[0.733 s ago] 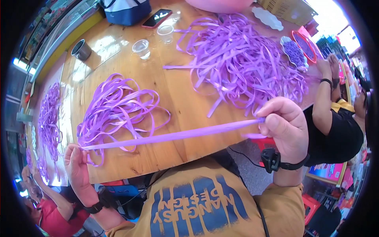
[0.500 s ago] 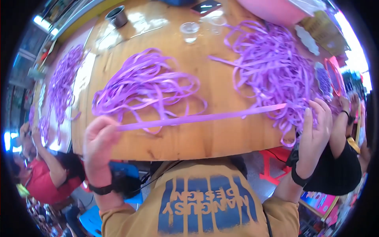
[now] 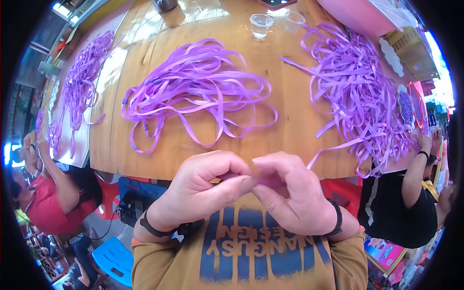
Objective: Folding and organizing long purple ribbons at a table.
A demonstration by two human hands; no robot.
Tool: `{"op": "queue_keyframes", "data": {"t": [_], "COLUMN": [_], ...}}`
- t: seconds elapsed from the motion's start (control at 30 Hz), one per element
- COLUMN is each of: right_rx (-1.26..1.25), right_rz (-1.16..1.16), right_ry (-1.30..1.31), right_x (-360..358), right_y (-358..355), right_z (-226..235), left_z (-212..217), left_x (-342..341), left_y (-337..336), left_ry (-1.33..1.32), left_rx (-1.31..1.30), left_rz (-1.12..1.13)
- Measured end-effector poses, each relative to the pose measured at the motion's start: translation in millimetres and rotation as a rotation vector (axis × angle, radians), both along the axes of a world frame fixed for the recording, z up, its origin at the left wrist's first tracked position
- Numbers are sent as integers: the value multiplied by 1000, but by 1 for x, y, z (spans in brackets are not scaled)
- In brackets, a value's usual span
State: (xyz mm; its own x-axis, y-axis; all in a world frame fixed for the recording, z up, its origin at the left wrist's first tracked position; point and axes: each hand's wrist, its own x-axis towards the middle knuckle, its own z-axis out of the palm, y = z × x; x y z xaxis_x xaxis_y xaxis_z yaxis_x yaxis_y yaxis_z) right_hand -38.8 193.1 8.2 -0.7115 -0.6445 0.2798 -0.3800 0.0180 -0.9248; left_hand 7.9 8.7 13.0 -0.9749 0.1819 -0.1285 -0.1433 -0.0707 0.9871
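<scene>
Close to my chest, at the table's near edge, my left hand (image 3: 205,188) and my right hand (image 3: 299,195) meet with thumbs and forefingers pinched together. A bit of purple ribbon shows between their fingers; most of it is hidden by them. Behind my right hand a purple ribbon strip (image 3: 338,146) runs up to a large tangled heap of purple ribbon (image 3: 355,87) on the right. Beyond my hands lies a looser pile of looped purple ribbon (image 3: 176,79), with small dark purple bits at its left end.
A clear plastic cup (image 3: 261,26) and a metal cup (image 3: 164,4) stand at the far side of the wooden table (image 3: 290,116). A pink basin (image 3: 357,14) is at far right. More ribbon (image 3: 82,77) hangs at left. A person in red (image 3: 53,198) and one in black (image 3: 401,208) sit either side.
My hands held a ribbon stretched wide across the table; now they have come together near my chest. The view has shifted, so the piles appear displaced.
</scene>
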Motion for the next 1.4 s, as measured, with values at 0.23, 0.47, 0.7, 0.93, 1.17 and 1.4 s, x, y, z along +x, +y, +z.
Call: {"op": "queue_keyframes", "data": {"t": [0.23, 0.47, 0.7, 0.93, 1.17, 1.4], "right_rx": [104, 105, 155, 93, 102, 69], "right_rz": [-111, -123, -53, -75, -70, -58], "right_ry": [224, 219, 240, 250, 259, 230], "right_x": [-4, -3, -5, -5, -6, -4], "right_y": [0, 3, 8, 11, 14, 16], "right_z": [3, 1, -1, -5, -6, -6], "left_z": [-3, -6, -12, -13, -3, -11], "left_x": [13, 15, 15, 12, 0, 3], "left_y": [-19, -20, -18, -7, -3, -10], "left_ry": [-72, -47, -167, 80, 601, 430], "left_rx": [-8, 53, 110, -252, -661, -509], "left_rz": [83, 125, 43, 226, -52, -90]}}
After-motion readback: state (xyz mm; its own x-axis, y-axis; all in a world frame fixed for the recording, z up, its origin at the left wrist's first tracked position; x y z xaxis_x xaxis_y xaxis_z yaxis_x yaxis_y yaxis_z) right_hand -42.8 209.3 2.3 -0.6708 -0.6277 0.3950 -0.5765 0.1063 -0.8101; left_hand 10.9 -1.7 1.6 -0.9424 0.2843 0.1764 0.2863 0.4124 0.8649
